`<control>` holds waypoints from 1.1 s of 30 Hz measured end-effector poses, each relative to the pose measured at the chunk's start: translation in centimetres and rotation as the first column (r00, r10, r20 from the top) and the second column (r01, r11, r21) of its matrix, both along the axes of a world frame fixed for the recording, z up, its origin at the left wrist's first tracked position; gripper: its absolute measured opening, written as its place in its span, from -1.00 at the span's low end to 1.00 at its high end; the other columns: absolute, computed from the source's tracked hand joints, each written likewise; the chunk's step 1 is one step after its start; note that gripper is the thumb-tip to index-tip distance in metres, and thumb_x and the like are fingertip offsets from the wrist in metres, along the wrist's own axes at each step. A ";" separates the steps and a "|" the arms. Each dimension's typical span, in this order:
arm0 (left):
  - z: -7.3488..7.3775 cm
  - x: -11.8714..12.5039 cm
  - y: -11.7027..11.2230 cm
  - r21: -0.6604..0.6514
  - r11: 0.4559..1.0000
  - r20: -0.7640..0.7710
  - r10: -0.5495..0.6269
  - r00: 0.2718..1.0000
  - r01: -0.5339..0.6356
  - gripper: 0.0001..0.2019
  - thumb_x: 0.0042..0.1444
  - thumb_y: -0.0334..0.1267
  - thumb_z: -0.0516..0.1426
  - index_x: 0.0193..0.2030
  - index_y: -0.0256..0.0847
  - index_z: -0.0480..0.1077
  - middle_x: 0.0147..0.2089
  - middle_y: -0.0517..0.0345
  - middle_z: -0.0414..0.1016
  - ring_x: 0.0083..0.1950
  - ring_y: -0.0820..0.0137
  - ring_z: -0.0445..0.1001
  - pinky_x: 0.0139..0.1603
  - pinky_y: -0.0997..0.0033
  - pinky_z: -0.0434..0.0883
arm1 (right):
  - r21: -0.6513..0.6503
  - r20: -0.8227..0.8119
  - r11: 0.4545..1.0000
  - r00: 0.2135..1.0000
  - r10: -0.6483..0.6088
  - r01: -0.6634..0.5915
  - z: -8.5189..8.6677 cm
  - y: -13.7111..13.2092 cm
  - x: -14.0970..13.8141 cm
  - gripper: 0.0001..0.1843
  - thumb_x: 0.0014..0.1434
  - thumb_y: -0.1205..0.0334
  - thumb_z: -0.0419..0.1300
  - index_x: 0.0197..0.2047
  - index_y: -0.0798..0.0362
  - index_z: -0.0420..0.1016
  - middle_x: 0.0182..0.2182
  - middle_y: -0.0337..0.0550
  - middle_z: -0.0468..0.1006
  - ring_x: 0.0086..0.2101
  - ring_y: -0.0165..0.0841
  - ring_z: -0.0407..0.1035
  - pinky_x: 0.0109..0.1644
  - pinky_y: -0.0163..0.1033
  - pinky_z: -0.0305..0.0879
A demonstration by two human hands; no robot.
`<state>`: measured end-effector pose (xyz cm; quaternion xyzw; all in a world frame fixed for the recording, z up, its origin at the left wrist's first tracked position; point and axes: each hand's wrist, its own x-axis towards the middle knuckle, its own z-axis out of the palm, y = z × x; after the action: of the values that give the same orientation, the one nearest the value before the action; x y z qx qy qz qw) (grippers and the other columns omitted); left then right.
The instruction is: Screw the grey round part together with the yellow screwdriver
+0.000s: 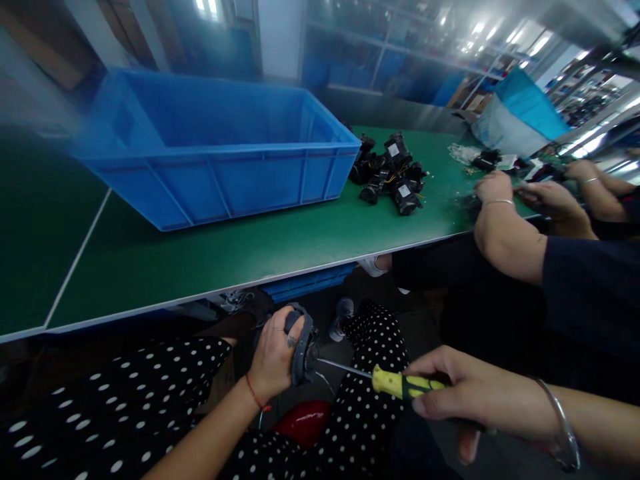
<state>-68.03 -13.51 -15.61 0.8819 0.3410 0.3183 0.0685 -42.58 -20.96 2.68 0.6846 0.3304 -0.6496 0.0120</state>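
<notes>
Fingers of the left hand (275, 357) wrapped round a grey part (301, 353), right hand (465, 393) gripping a yellow-handled screwdriver (400, 383), tip at the part, near the green table (250, 247).

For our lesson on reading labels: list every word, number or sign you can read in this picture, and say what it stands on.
No text can be read anywhere.
White labels on the black motors: too small and blurred.
Blue crate: no marking shows.
Yellow-handled screwdriver in the right hand: no print shows.
Grey part in the left hand: none.
</notes>
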 end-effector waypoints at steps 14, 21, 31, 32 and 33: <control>-0.8 -0.6 -0.2 -0.655 0.741 0.085 -0.125 0.988 0.150 -0.42 -0.04 -0.25 0.20 0.16 -0.29 0.21 0.12 -0.14 0.13 0.05 0.20 0.39 0.13 0.13 0.44 | 0.248 0.965 -0.292 0.261 -0.008 -0.924 -2.6 -2.7 -1.2 -0.50 0.06 0.59 -0.08 0.03 0.19 0.43 -0.21 0.05 0.64 -0.30 -0.17 0.55 -0.41 -0.18 0.46; 0.4 0.2 -0.2 -0.393 0.919 0.053 -0.009 0.999 0.029 -0.53 -0.02 -0.33 0.14 0.08 -0.27 0.23 0.09 -0.13 0.15 0.00 0.19 0.37 0.03 0.10 0.48 | 0.390 0.780 0.414 0.534 0.326 -0.823 2.1 0.5 -0.1 -0.53 0.04 0.31 0.18 0.07 0.17 0.45 -0.17 0.04 0.56 -0.25 -0.25 0.54 -0.13 -0.13 0.57; 0.8 0.7 -0.8 -0.441 0.893 0.077 -0.065 0.995 0.092 -0.43 -0.04 -0.29 0.17 0.16 -0.31 0.20 0.08 -0.18 0.16 -0.02 0.17 0.40 0.01 0.10 0.49 | 0.209 0.976 -0.249 0.219 -0.012 -0.946 1.4 -1.7 -0.8 -0.50 -0.08 0.59 -0.08 -0.11 0.07 0.40 -0.29 0.05 0.62 -0.40 -0.15 0.56 -0.53 -0.20 0.48; 0.8 0.8 -0.8 -0.459 0.884 0.075 -0.060 0.995 0.088 -0.42 -0.05 -0.28 0.18 0.16 -0.31 0.21 0.08 -0.17 0.16 -0.01 0.17 0.40 0.03 0.09 0.49 | 0.190 0.980 -0.247 0.199 -0.014 -0.950 1.2 -1.8 -0.9 -0.55 -0.04 0.56 -0.08 -0.12 0.10 0.40 -0.40 0.01 0.61 -0.51 -0.18 0.53 -0.61 -0.22 0.43; 0.9 0.8 -0.8 -0.464 0.883 0.064 -0.055 0.996 0.078 -0.43 -0.04 -0.27 0.18 0.15 -0.30 0.21 0.08 -0.17 0.16 0.00 0.16 0.40 0.04 0.07 0.48 | 0.207 0.978 -0.207 0.209 0.015 -0.956 1.1 -1.8 -0.9 -0.63 0.03 0.51 -0.07 -0.14 0.12 0.41 -0.50 -0.04 0.58 -0.62 -0.22 0.47 -0.68 -0.23 0.38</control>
<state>-67.19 -14.32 -14.74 0.8428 0.3751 0.2462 0.2973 -43.47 -22.72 3.83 0.4365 0.8856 0.1523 0.0435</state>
